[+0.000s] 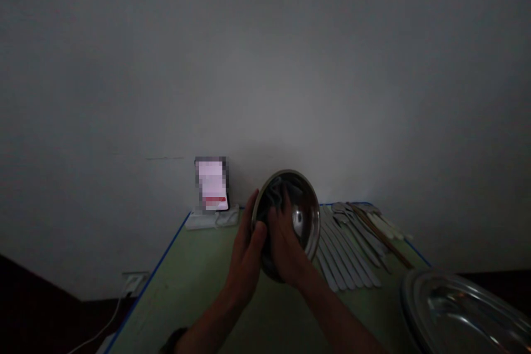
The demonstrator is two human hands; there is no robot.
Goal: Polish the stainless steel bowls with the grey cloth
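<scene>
A shiny metal bowl (pixel 309 221) is tilted up above the table, its inside facing me. My left hand (pixel 248 243) grips it by the left rim, thumb on the near side and fingers behind. Inside the bowl, my right hand (pixel 284 238) presses a crumpled greyish cloth (pixel 274 191) against the inner wall. The right fingertips are partly hidden in the dim bowl and the cloth folds. To the right of the bowl lies a row of metal cutlery (pixel 348 254) with pale handles.
A lit phone (pixel 212 183) leans against the wall beside a white power strip (pixel 207 219). Wooden chopsticks (pixel 385 240) lie among the cutlery. Large oval metal trays (pixel 464 310) stand at the near right. The green table (pixel 186 293) has blue edges.
</scene>
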